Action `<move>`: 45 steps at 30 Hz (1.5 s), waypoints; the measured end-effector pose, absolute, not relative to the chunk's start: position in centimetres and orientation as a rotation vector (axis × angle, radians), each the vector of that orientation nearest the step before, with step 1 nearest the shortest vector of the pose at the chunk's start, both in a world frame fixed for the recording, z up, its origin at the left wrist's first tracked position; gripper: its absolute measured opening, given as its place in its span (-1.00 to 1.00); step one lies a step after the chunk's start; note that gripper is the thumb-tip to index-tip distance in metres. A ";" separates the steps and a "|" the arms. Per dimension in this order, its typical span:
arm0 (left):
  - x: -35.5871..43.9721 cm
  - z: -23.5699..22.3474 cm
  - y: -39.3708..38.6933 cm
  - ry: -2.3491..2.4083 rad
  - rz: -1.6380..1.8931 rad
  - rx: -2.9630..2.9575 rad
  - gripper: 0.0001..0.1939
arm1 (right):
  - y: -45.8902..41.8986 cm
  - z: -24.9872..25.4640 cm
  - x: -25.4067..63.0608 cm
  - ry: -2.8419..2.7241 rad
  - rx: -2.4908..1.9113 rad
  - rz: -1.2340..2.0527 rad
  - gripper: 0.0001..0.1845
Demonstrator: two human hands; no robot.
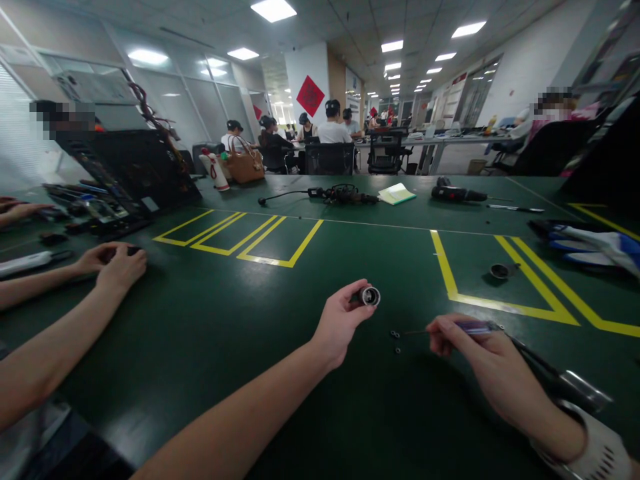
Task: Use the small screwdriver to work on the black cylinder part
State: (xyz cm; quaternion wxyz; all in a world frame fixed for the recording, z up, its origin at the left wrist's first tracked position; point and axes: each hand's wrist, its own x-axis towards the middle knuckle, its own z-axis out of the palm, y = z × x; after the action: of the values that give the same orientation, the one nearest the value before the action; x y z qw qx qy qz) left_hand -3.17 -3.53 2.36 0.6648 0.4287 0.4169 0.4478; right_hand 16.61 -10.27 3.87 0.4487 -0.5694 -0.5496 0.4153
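Note:
My left hand (337, 323) is closed around a short hollow metal cylinder (371, 297), its open end turned towards me and some inner parts showing. In my right hand (483, 360) is a thin screwdriver (473, 327) with a see-through purplish handle, its shaft pointing left, apart from the cylinder. Several small dark rings (395, 334) lie on the green table (280, 307) near the screwdriver's tip. Behind my right wrist rests a long dark tool with a shiny metal cylinder end (583, 390), partly hidden by the hand.
A small metal cup-shaped part (500, 271) lies inside a yellow tape outline (510, 307). Farther back are a power drill (457, 191), a notepad (397, 193) and a cabled dark device (345, 194). Gloves (595, 243) lie right. At left, another person's hands (120, 267) work.

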 end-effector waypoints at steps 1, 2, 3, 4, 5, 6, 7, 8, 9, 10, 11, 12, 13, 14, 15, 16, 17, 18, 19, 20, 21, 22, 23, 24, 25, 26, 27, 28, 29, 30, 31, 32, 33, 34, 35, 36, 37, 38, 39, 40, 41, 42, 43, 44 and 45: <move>-3.3 2.4 -3.6 0.941 1.002 0.982 -0.49 | -10.2 3.9 16.6 -1.387 -1.434 1.029 -0.52; -3.3 2.5 -3.7 0.944 0.993 0.990 -0.49 | -10.2 3.9 16.6 -1.411 -1.456 1.026 -0.51; -3.3 2.6 -3.7 0.944 0.985 0.995 -0.49 | -10.2 3.9 16.6 -1.432 -1.473 1.020 -0.50; -3.3 2.7 -3.8 0.943 0.982 0.999 -0.48 | -10.1 3.9 16.6 -1.450 -1.483 1.007 -0.49; -3.3 2.8 -3.9 0.939 0.983 1.004 -0.48 | -10.1 3.9 16.6 -1.470 -1.489 0.994 -0.49; -3.3 2.9 -4.0 0.932 0.981 1.010 -0.47 | -10.1 3.9 16.6 -1.488 -1.492 0.983 -0.49; -3.3 3.0 -4.0 0.926 0.977 1.017 -0.48 | -10.0 3.9 16.5 -1.505 -1.494 0.975 -0.48; -3.3 3.1 -4.1 0.922 0.971 1.024 -0.48 | -10.0 3.9 16.5 -1.519 -1.497 0.964 -0.48; -3.3 3.1 -4.1 0.921 0.963 1.030 -0.48 | -10.0 3.9 16.5 -1.534 -1.501 0.954 -0.49; -3.3 3.1 -4.2 0.923 0.956 1.035 -0.49 | -10.0 4.0 16.5 -1.549 -1.510 0.945 -0.50; -3.3 3.2 -4.2 0.926 0.952 1.038 -0.49 | -10.1 4.1 16.5 -1.562 -1.520 0.939 -0.51; -3.3 3.2 -4.2 0.930 0.950 1.039 -0.49 | -10.1 4.1 16.5 -1.575 -1.529 0.938 -0.53; -3.3 3.1 -4.2 0.935 0.952 1.036 -0.49 | -10.2 4.2 16.5 -1.589 -1.537 0.936 -0.53; -3.3 3.1 -4.3 0.940 0.953 1.032 -0.49 | -10.3 4.2 16.5 -1.600 -1.540 0.935 -0.54; -3.3 3.1 -4.3 0.944 0.957 1.026 -0.49 | -10.4 4.2 16.4 -1.604 -1.540 0.931 -0.53; -3.3 3.0 -4.3 0.944 0.960 1.019 -0.49 | -10.4 4.1 16.4 -1.598 -1.538 0.925 -0.53; -3.3 3.0 -4.3 0.944 0.963 1.013 -0.49 | -10.5 4.0 16.3 -1.582 -1.532 0.922 -0.53; -3.2 3.0 -4.3 0.944 0.965 1.007 -0.49 | -10.6 3.8 16.2 -1.555 -1.521 0.926 -0.52; -3.2 3.0 -4.3 0.945 0.965 1.000 -0.49 | -10.7 3.6 16.1 -1.515 -1.499 0.939 -0.53; -3.3 3.0 -4.4 0.945 0.965 0.994 -0.49 | -10.8 3.3 16.1 -1.468 -1.466 0.964 -0.54; -3.3 3.0 -4.4 0.946 0.964 0.987 -0.50 | -10.9 2.9 16.1 -1.416 -1.423 0.983 -0.56; -3.3 3.0 -4.4 0.948 0.960 0.982 -0.50 | -11.0 2.5 16.1 -1.367 -1.373 0.993 -0.59; -3.3 3.0 -4.5 0.950 0.956 0.978 -0.51 | -11.2 2.2 16.2 -1.331 -1.321 0.986 -0.62; -3.3 3.0 -4.6 0.948 0.952 0.978 -0.51 | -11.4 2.0 16.3 -1.312 -1.271 0.960 -0.66; -3.3 3.0 -4.7 0.943 0.947 0.981 -0.52 | -11.7 1.9 16.4 -1.321 -1.230 0.924 -0.69; -3.3 3.0 -4.8 0.937 0.940 0.987 -0.53 | -11.9 1.8 16.4 -1.358 -1.202 0.885 -0.73; -3.2 3.0 -4.9 0.929 0.933 0.994 -0.53 | -12.2 1.9 16.4 -1.416 -1.190 0.852 -0.76; -3.1 3.0 -5.1 0.919 0.928 1.004 -0.53 | -12.4 2.1 16.3 -1.484 -1.191 0.829 -0.78; -3.1 3.1 -5.2 0.909 0.925 1.013 -0.53 | -12.5 2.3 16.2 -1.553 -1.201 0.810 -0.79; -3.0 3.1 -5.3 0.896 0.923 1.021 -0.53 | -12.7 2.5 16.0 -1.619 -1.212 0.796 -0.80; -2.9 3.2 -5.5 0.884 0.923 1.028 -0.53 | -12.8 2.7 15.9 -1.674 -1.218 0.781 -0.81; -2.9 3.3 -5.6 0.874 0.925 1.033 -0.53 | -12.9 2.8 15.7 -1.715 -1.220 0.759 -0.81; -2.8 3.3 -5.7 0.870 0.925 1.037 -0.54 | -12.9 2.9 15.6 -1.748 -1.219 0.731 -0.81; -2.8 3.4 -5.8 0.870 0.924 1.039 -0.55 | -13.0 2.9 15.5 -1.776 -1.217 0.700 -0.81; -2.7 3.4 -5.9 0.875 0.924 1.042 -0.56 | -13.0 2.9 15.4 -1.803 -1.216 0.671 -0.80; -2.7 3.5 -5.9 0.882 0.926 1.046 -0.57 | -13.0 2.9 15.4 -1.827 -1.210 0.647 -0.79; -2.7 3.5 -6.0 0.888 0.932 1.049 -0.59 | -13.0 2.8 15.3 -1.853 -1.200 0.628 -0.78; -2.6 3.5 -6.0 0.891 0.938 1.051 -0.61 | -13.0 2.8 15.3 -1.874 -1.186 0.612 -0.76; -2.6 3.5 -6.0 0.894 0.946 1.053 -0.62 | -13.0 2.9 15.3 -1.891 -1.173 0.596 -0.75; -2.5 3.6 -6.1 0.899 0.955 1.054 -0.64 | -13.0 2.9 15.2 -1.904 -1.160 0.579 -0.74; -2.5 3.6 -6.1 0.909 0.961 1.052 -0.65 | -13.1 3.0 15.2 -1.916 -1.150 0.559 -0.74; -2.4 3.7 -6.1 0.921 0.965 1.048 -0.65 | -13.1 3.0 15.1 -1.927 -1.139 0.537 -0.73; -2.4 3.8 -6.2 0.936 0.968 1.044 -0.65 | -13.2 3.0 15.1 -1.939 -1.132 0.516 -0.73; -2.3 3.9 -6.2 0.951 0.969 1.042 -0.65 | -13.3 3.1 15.1 -1.957 -1.123 0.499 -0.72; -2.3 4.0 -6.2 0.963 0.969 1.041 -0.65 | -13.3 3.1 15.2 -1.976 -1.115 0.485 -0.71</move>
State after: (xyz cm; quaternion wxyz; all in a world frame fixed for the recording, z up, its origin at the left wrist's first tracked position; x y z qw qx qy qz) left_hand -2.30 -6.24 3.96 0.6533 0.4587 0.4247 0.4271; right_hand 15.17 -13.33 3.06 0.3992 -0.4406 -0.7808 0.1917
